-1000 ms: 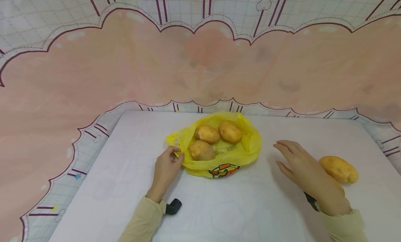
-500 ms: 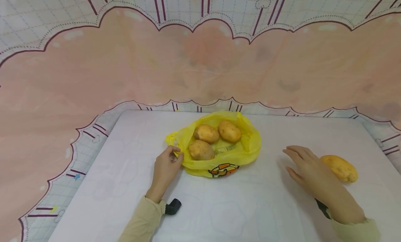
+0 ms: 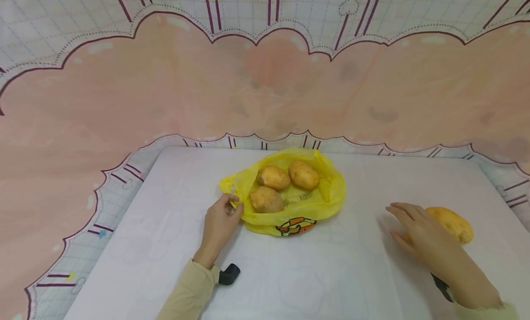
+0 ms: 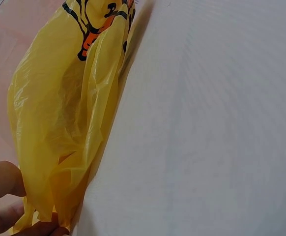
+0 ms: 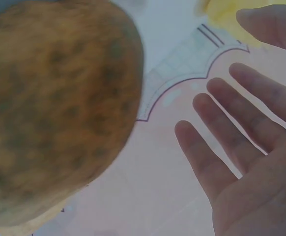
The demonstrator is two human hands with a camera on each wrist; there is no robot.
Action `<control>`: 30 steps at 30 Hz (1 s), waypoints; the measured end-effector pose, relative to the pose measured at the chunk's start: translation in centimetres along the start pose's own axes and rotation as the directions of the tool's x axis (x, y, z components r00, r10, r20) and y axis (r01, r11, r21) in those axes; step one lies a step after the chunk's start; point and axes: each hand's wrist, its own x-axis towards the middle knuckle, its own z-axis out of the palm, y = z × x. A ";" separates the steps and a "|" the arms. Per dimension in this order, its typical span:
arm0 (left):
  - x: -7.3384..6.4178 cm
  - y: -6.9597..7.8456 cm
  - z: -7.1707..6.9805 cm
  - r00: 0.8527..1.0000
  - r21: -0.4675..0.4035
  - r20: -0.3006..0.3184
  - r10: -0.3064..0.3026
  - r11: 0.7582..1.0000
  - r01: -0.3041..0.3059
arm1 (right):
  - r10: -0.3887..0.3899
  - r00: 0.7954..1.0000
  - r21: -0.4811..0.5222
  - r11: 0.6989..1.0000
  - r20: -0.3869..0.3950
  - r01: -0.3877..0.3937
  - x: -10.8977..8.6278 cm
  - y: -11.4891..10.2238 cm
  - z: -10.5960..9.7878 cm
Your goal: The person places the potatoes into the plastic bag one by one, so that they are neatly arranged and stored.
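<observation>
A yellow plastic bag (image 3: 331,193) lies with its mouth open on the white table, three potatoes (image 3: 304,174) inside it. At its left end my left hand (image 3: 218,223) pinches the bag's edge between thumb and fingers; the left wrist view shows the bag's gathered plastic (image 4: 54,147) at the fingertips. My right hand (image 3: 426,242), fingers spread and straight, hovers over the right side. Beside it lies a loose potato (image 3: 453,224), and a sliver of another shows under the palm, mostly hidden. In the right wrist view a potato (image 5: 59,113) looms large, apart from the fingers (image 5: 221,128).
The white table (image 3: 323,278) reaches back to a patterned pink curtain (image 3: 265,90) that hangs behind it and down the sides. A black wrist camera (image 3: 229,274) sticks out by the left sleeve.
My right hand has drawn back to the right and toward me, away from the bag and over the loose potatoes. The left hand and the bag have stayed put.
</observation>
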 end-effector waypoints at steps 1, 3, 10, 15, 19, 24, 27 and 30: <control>0.0 0.0 0.0 1.000 0.000 0.002 -0.003 1.000 0.003 | -0.003 1.000 -0.005 1.000 -0.008 0.003 -0.2 0.1 0.1; -0.1 -0.1 0.1 1.000 0.001 0.000 -0.003 1.000 0.003 | -0.022 0.999 -0.008 1.000 -0.037 0.021 -0.6 0.4 0.3; -0.1 -0.1 0.2 1.000 0.004 -0.004 0.003 1.000 -0.003 | -0.017 0.999 0.002 1.000 -0.047 0.017 -2.1 1.3 0.4; -0.1 0.1 0.1 1.000 0.009 -0.012 0.012 1.000 -0.012 | 0.015 1.000 -0.001 1.000 -0.016 -0.015 -2.7 1.7 0.2; 0.0 0.1 0.1 1.000 0.015 -0.012 0.011 1.000 -0.011 | 0.019 1.000 0.007 1.000 -0.022 -0.019 -3.2 1.9 0.3; 0.0 0.1 0.1 1.000 0.022 -0.011 0.007 1.000 -0.006 | 0.033 0.999 0.033 0.999 -0.021 -0.032 -3.6 2.2 0.5; 0.0 0.0 0.1 1.000 0.021 -0.012 0.009 1.000 -0.009 | 0.053 0.999 0.040 0.998 -0.003 -0.052 -3.9 2.4 0.7; 0.0 0.0 0.1 1.000 0.021 -0.013 0.013 1.000 -0.012 | 0.059 0.998 0.035 0.998 0.002 -0.059 -4.2 2.6 0.9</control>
